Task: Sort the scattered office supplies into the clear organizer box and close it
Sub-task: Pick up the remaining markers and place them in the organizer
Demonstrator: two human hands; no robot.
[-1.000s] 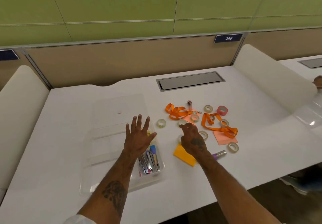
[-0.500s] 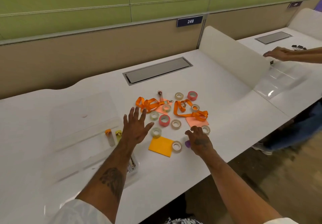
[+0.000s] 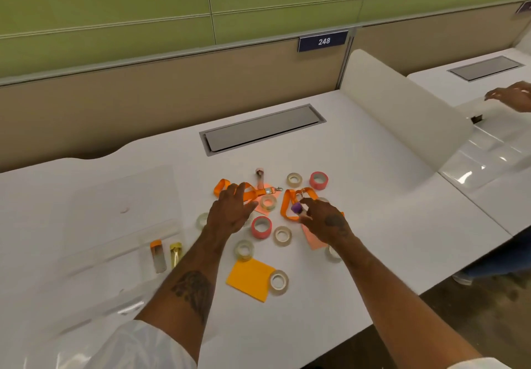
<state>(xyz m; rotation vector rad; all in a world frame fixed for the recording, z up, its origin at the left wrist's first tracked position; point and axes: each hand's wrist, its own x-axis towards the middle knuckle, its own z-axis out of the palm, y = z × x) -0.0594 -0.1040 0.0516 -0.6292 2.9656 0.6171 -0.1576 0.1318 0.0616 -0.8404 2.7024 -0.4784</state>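
The clear organizer box (image 3: 94, 256) lies open at the left of the white desk, with its lid (image 3: 123, 193) flat behind it. Inside stand an orange-capped tube (image 3: 158, 256) and a yellow tube (image 3: 175, 253). My left hand (image 3: 232, 210) hovers with spread fingers over an orange lanyard (image 3: 250, 193). My right hand (image 3: 321, 222) holds a purple-capped tube (image 3: 297, 207) above a second orange lanyard (image 3: 287, 204). Several tape rolls lie around, among them a pink roll (image 3: 261, 227), another pink roll (image 3: 319, 180) and a clear roll (image 3: 278, 282). An orange sticky pad (image 3: 248, 278) lies near me.
A grey cable hatch (image 3: 263, 130) is set into the desk behind the supplies. A white divider (image 3: 402, 110) bounds the desk at the right. Beyond it another person's hand (image 3: 511, 98) reaches over a clear box (image 3: 482, 161). A pink-capped tube (image 3: 260, 177) lies behind the lanyards.
My right hand has picked up the purple-capped tube from near the desk's front and lifted it over the lanyards. My left hand moved forward onto the left lanyard. The view shifted left.
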